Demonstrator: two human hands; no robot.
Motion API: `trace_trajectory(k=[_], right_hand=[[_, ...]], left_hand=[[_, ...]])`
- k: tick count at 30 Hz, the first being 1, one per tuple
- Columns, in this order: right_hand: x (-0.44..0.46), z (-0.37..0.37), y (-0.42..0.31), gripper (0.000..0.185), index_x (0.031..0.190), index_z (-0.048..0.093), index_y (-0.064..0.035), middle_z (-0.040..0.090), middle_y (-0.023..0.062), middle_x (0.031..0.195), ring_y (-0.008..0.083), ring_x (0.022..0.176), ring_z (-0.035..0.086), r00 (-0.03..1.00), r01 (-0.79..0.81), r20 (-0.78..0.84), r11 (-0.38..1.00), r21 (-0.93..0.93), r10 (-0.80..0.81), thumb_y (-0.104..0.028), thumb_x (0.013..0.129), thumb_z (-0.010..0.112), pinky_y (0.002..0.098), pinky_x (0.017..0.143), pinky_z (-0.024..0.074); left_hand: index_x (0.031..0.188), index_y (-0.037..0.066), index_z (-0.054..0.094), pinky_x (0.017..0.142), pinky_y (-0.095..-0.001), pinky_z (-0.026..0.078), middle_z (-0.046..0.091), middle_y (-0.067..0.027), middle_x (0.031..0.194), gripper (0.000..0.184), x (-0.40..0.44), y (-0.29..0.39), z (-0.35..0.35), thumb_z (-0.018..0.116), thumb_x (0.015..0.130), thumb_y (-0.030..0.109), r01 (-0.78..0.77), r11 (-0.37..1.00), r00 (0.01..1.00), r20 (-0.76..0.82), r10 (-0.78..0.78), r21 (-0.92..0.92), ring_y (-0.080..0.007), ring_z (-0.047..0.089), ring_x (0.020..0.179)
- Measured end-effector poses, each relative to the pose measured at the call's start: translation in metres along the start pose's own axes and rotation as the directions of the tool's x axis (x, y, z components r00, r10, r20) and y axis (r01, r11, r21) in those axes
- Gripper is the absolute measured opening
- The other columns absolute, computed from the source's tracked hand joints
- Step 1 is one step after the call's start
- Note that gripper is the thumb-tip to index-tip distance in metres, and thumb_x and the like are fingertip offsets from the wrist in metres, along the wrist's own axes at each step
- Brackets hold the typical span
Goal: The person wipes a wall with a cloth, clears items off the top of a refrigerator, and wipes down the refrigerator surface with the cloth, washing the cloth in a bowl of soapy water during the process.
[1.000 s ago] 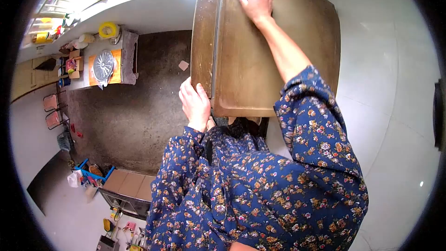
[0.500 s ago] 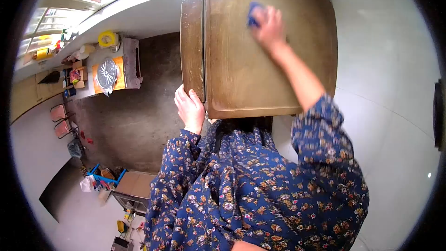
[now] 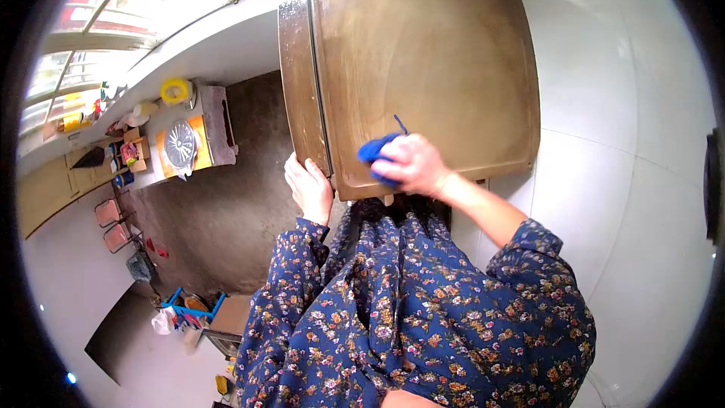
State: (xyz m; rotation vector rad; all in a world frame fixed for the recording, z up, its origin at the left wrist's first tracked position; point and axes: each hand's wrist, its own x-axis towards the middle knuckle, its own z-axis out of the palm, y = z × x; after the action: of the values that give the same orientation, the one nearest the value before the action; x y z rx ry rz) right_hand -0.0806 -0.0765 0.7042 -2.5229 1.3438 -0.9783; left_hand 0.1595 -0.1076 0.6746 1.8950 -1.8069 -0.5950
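Note:
A brown, streaked, box-shaped top (image 3: 430, 53), which looks like a fridge's, fills the upper middle of the view. Along its left side runs a narrow door edge (image 3: 299, 83), set off by a dark gap. My right hand (image 3: 414, 166) is closed around a bunched blue cloth (image 3: 377, 153) on the near left part of this top. A short blue loop sticks up from the cloth. My left hand (image 3: 310, 187) lies against the near end of the door edge, fingers stretched out and holding nothing. Its fingertips rest on the brown surface.
White wall panels (image 3: 581, 106) stand close on the right. At left, a table holds a round patterned lid (image 3: 181, 143) and a yellow roll (image 3: 175, 91). Pink chairs (image 3: 112, 225) and a blue frame (image 3: 181, 302) stand farther down. A window (image 3: 98, 38) is at upper left.
My right hand has swept the blue cloth from the far middle of the top toward me and slightly left. My left hand stays at the door edge; the view has shifted slightly.

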Motion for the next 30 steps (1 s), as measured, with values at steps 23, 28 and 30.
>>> trace_trajectory(k=[23,28,30], right_hand=[[-0.118,-0.098,0.09,0.037,0.109,0.057,-0.0101,0.055,0.0156,0.105,0.0314,0.094,0.054,0.485,-0.851,-0.515,0.247,-0.463,0.707,-0.024,0.077,0.068,0.0404,0.076,0.046],[-0.018,-0.052,0.096,0.01,0.077,0.063,-0.0059,0.059,0.018,0.08,0.0338,0.074,0.057,0.306,-0.951,-0.638,0.248,-0.182,0.707,-0.01,0.068,0.063,0.0457,0.064,0.0439],[0.031,-0.003,0.039,0.007,0.064,0.061,-0.0065,0.059,0.0188,0.073,0.0324,0.071,0.058,0.44,-0.802,-0.509,0.579,0.149,0.74,-0.011,0.069,0.06,0.0416,0.061,0.0437]], left_hand=[[0.121,-0.012,0.04,0.096,-0.0455,0.037,0.048,-0.0312,0.116,0.04,0.004,-0.001,0.001,0.038,0.097,0.02,-0.111,0.989,0.991,-0.063,0.118,0.098,-0.0438,0.046,0.11],[0.122,-0.013,0.04,0.097,-0.0453,0.036,0.047,-0.033,0.118,0.042,0.003,0.005,-0.001,0.036,0.097,0.021,-0.082,0.99,0.995,-0.052,0.088,0.111,-0.0443,0.045,0.112],[0.122,-0.013,0.04,0.097,-0.0453,0.036,0.047,-0.0334,0.119,0.042,0.005,0.001,0.0,0.036,0.097,0.021,-0.095,0.988,0.994,-0.046,0.101,0.119,-0.0448,0.045,0.112]])
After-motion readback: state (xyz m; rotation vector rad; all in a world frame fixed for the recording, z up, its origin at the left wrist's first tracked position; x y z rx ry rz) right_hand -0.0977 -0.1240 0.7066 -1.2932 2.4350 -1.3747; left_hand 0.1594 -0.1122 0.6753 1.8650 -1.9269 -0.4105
